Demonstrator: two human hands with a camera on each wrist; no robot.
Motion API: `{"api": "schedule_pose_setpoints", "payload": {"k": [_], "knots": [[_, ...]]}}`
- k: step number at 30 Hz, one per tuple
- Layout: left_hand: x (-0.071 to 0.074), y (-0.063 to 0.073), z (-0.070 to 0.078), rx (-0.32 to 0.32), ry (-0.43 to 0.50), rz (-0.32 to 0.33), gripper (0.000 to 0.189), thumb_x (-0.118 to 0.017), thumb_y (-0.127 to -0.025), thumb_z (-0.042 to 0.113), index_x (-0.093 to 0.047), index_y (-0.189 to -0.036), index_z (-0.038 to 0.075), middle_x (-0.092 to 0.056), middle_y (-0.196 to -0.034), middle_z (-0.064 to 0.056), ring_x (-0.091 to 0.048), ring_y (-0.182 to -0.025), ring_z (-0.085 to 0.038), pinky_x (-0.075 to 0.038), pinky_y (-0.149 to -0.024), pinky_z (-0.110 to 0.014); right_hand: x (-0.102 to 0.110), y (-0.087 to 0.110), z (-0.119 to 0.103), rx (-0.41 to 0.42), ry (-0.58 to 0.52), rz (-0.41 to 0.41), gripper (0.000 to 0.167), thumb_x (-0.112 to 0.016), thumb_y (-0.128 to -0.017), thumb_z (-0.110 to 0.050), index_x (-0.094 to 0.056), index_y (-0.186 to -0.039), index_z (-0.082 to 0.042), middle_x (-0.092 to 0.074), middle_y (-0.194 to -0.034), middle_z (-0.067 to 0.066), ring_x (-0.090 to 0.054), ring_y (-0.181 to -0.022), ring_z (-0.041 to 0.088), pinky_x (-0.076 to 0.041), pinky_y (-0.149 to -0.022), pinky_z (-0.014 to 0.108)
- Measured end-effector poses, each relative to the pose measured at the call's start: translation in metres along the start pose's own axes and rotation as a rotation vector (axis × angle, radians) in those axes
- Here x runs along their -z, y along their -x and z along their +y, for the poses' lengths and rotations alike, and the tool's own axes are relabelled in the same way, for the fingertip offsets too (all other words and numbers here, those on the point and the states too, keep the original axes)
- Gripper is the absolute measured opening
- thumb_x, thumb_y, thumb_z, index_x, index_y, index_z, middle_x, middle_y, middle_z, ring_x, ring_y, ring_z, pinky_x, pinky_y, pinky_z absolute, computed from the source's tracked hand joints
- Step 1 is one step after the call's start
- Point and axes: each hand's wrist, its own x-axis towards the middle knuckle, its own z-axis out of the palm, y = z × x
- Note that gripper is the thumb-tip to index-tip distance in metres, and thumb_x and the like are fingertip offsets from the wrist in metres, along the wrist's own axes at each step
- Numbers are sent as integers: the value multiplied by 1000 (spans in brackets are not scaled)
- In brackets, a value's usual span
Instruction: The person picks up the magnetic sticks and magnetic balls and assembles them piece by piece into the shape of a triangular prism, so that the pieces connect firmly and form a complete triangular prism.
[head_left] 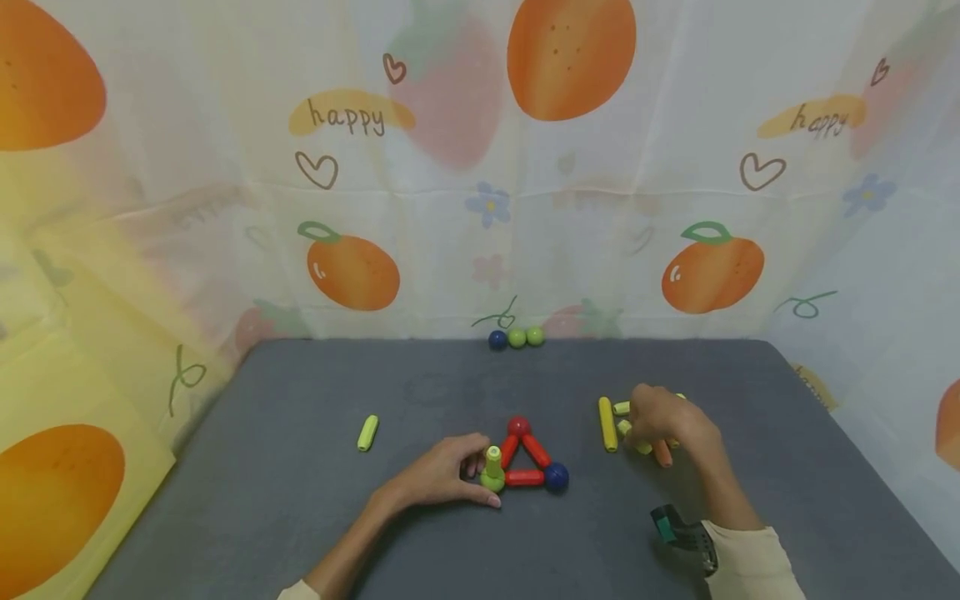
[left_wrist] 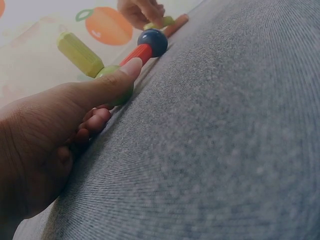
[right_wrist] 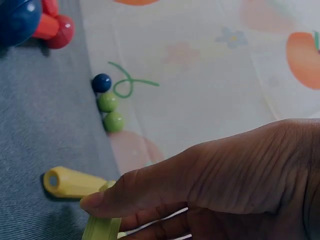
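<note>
A triangle of red rods (head_left: 524, 477) lies on the table, with a red ball (head_left: 519, 427), a blue ball (head_left: 557, 477) and a green ball (head_left: 492, 482) at its corners. From the green ball a yellow-green rod (head_left: 492, 458) stands up. My left hand (head_left: 442, 473) holds this ball between thumb and fingers; the thumb covers part of it in the left wrist view. Over a group of loose rods at the right, my right hand (head_left: 663, 417) pinches another yellow-green rod (right_wrist: 102, 227). Its fingers partly hide the rods beneath.
A yellow rod (head_left: 607, 425) and an orange rod (head_left: 662, 453) lie beside the right hand. One lone yellow-green rod (head_left: 367, 433) is at the left. Along the back edge sit a dark blue ball (head_left: 498, 340) and two green balls (head_left: 517, 337), against a printed cloth (head_left: 442, 250).
</note>
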Motion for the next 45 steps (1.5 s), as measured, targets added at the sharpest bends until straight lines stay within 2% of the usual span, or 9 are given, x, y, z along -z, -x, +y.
{"api": "schedule_pose_setpoints", "payload": {"k": [3, 6, 8, 11, 15, 23, 30, 41, 45], "knots": [[0, 0, -1, -5, -2, 4, 50, -90, -81, 42, -52, -91, 12, -53, -83, 1, -44, -72, 1, -40, -67, -17, 4, 0, -3, 116, -51, 20, 46, -76, -89, -5, -45, -56, -16, -53, -49, 3, -47, -46, 10, -27, -54, 24], [0, 0, -2, -5, -5, 1, 50, -90, -81, 42, -52, -91, 12, -53, -83, 1, -44, -72, 1, -39, -67, -17, 7, -2, -9, 290, -89, 27, 19, -76, -88, -7, -63, -75, -9, -58, -70, -4, -54, -62, 6, -39, -59, 25], [1, 0, -2, -9, -6, 3, 50, -90, -81, 42, -52, -91, 12, -53, -83, 1, -44, -72, 0, -39, -67, -17, 7, -3, -14, 428, -117, 13, 6, -75, -90, -7, -70, -92, -6, -67, -84, -2, -61, -72, 8, -49, -66, 26], [1, 0, -1, -11, -7, 4, 50, -91, -80, 42, -52, -90, 13, -53, -82, 1, -45, -72, 0, -39, -67, -17, 4, -5, -25, 597, -132, -44, 16, -73, -93, -6, -73, -110, -6, -75, -101, 2, -71, -85, 9, -58, -77, 27], [2, 0, -1, -9, -5, 8, 50, -91, -80, 42, -51, -89, 12, -52, -82, 2, -45, -71, 0, -39, -67, -17, -4, -8, -39, 753, -93, -98, 16, -73, -95, -6, -74, -110, -11, -75, -102, 0, -69, -86, 4, -58, -79, 25], [2, -1, 0, 0, 3, -4, 49, -91, -80, 41, -52, -89, 13, -53, -83, 1, -45, -72, -1, -39, -67, -17, -11, -9, -52, 738, -6, -173, 17, -74, -90, -2, -73, -106, -8, -74, -98, -1, -64, -84, 0, -55, -75, 21], [2, 0, 1, -9, -4, -3, 50, -91, -80, 42, -52, -90, 13, -53, -83, 1, -45, -71, -1, -39, -67, -17, -15, -9, -55, 732, 41, -183, 17, -76, -90, -3, -74, -105, -10, -74, -98, -1, -64, -83, -1, -54, -75, 20], [2, 0, 0, -8, -12, -5, 50, -91, -80, 42, -50, -89, 14, -52, -83, 4, -45, -72, 1, -39, -67, -16, -18, -12, -57, 749, 54, -163, 20, -79, -88, -4, -78, -107, -8, -77, -102, 0, -67, -84, -1, -56, -76, 20], [2, -1, -1, 0, -12, -6, 49, -91, -80, 43, -51, -90, 15, -51, -83, 5, -44, -72, 1, -39, -68, -16, -15, -12, -56, 719, 37, -225, 27, -75, -90, 0, -75, -115, -8, -77, -111, 3, -70, -91, 4, -57, -80, 21]]}}
